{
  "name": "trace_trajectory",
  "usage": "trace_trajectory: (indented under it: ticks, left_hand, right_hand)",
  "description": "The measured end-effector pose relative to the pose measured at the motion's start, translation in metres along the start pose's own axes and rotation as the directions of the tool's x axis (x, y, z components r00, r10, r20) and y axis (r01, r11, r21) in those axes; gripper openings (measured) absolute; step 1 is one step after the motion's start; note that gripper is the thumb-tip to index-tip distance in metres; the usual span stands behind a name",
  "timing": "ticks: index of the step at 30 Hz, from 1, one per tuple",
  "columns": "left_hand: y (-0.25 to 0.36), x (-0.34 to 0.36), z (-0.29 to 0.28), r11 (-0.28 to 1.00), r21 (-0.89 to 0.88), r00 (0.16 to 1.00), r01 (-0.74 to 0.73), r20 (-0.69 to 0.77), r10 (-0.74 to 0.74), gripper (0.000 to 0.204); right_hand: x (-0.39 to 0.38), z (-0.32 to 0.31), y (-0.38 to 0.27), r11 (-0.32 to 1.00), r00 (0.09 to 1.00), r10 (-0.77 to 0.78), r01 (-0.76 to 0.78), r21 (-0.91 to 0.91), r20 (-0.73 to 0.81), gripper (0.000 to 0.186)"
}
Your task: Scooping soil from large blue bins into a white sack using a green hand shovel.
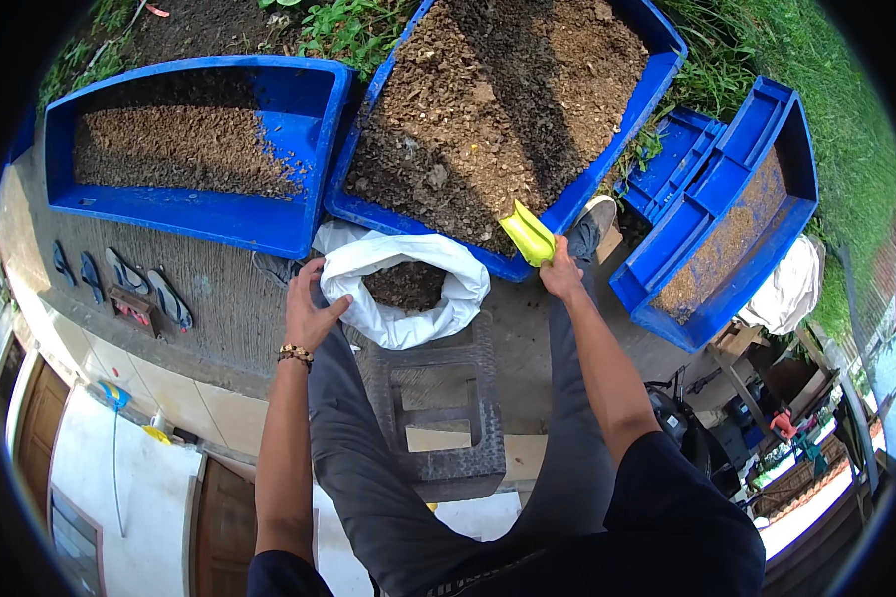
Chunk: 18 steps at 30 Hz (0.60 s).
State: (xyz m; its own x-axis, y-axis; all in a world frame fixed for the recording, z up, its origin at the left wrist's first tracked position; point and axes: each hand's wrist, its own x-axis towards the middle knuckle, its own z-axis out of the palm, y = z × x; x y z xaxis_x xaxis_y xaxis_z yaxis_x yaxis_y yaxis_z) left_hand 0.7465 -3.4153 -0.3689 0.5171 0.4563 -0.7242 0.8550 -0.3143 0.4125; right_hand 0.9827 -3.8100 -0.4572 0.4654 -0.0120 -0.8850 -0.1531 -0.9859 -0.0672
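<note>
Gripping a yellow scoop right of centre, the right hand is clamped on its near end; the left hand, fingers apart, is at the white sack mid-frame.

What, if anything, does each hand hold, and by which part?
Right hand: yellow scoop, by its near end. Left hand: at the white sack's rim; grip unclear.

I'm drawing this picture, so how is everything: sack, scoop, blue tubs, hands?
White sack: open, dark crumbly stuff inside
Yellow-green scoop: held
Right hand: closed around scoop
Left hand: open, by sack's rim
Left tub: open, partly filled
Middle tub: open, mostly covered inside
Right tub: open, partly filled
</note>
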Motion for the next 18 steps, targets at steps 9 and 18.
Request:
trace_trajectory:
  ticks: [9, 18]
  left_hand:
    - [0.004, -0.021, 0.064, 0.738, -0.625, 0.962, 0.254, 0.083, -0.261, 0.099]
    - [0.012, -0.015, 0.067, 0.655, -0.721, 0.972, 0.225, 0.125, -0.198, 0.076]
  right_hand:
    - [0.087, 0.032, -0.026, 0.933, 0.971, -0.221, 0.238, 0.269, -0.093, 0.058]
    - [0.130, 0.037, -0.159, 0.723, 0.905, -0.426, 0.335, 0.604, 0.007, 0.053]
